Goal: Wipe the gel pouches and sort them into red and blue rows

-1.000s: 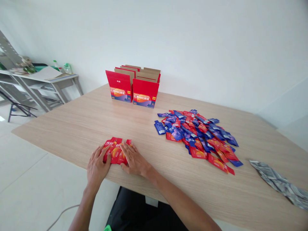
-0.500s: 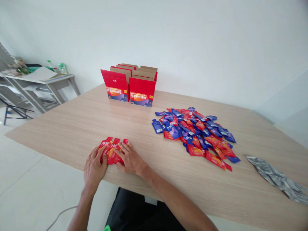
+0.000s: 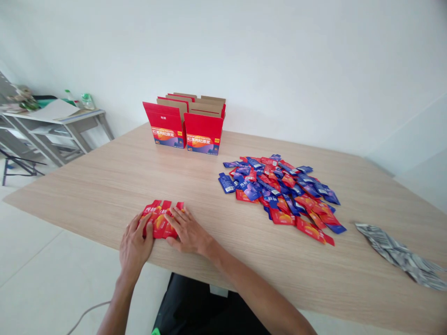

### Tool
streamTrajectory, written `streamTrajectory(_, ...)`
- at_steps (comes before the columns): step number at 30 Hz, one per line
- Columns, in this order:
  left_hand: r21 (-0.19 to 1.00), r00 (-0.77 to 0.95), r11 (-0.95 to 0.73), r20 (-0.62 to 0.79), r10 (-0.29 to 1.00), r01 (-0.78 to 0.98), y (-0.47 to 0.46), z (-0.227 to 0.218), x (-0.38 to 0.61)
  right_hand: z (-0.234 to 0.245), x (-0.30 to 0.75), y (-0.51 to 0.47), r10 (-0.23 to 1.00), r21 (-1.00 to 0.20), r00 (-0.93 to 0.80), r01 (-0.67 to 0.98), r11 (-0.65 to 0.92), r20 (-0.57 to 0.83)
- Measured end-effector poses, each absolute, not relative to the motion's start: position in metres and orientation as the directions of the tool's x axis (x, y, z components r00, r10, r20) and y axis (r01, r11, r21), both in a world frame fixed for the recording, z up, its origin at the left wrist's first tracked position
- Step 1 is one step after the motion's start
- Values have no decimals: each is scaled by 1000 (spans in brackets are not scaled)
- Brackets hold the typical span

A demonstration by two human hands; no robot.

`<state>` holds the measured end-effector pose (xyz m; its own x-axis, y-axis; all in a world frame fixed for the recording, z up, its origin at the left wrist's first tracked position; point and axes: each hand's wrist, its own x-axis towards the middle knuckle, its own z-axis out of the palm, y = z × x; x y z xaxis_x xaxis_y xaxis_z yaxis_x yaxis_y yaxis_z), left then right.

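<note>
Several red sachets (image 3: 160, 222) with orange fruit pictures lie flat and overlapping in a row near the table's front edge. On their left end rests my left hand (image 3: 136, 239), open, its fingers over the edge and the thumb apart along the lower side. My right hand (image 3: 188, 231) lies open across the right end, fingers spread over the sachets. Both palms face down, and the parts of the sachets beneath them are hidden. A loose pile of red and blue sachets (image 3: 279, 188) sits to the right of my right hand, apart from it.
Two red cardboard boxes (image 3: 203, 132) stand side by side with raised flaps near the wall. A striped grey cloth (image 3: 398, 253) lies at the table's right. Beyond the left end are a cluttered desk (image 3: 66, 118) and a folding chair (image 3: 21, 165).
The view has shifted slightly, so the boxes and pile appear a little further left. Both hands stay on the red sachets; the left thumb has moved slightly left, showing more of them.
</note>
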<state>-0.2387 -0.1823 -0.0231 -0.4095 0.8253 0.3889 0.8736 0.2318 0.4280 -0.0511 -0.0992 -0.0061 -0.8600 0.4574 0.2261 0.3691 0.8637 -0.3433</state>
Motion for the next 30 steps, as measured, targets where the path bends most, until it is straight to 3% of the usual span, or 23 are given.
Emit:
streamTrajectory(2,424,-405,231,385,829,876,-182,-23,-239,-6,-45,-94,470,-334,-846,379,863,252)
streamTrajectory(5,413,-408,241,383,829,878,-182,-23,-240,-7,-24,-76,592,-326,-762,508,798,261)
streamTrajectory(10,398,-415,264,363,834,879,-182,-22,-240,-16,39,-35,868,-261,-433,833,488,242)
streamTrajectory(15,395,-416,266,364,833,879,-181,-21,-240,-32,85,-26,940,-247,-214,927,281,266)
streamTrajectory(21,387,-421,279,354,835,879,-180,-21,-240,-32,92,-53,929,-220,-289,915,339,232)
streamTrajectory(26,401,-427,276,357,831,874,-181,-22,-241,-23,103,-78,852,-301,-422,806,509,310)
streamTrajectory(30,397,-422,271,364,830,877,-182,-22,-241,-24,117,-80,842,-318,-401,796,515,361)
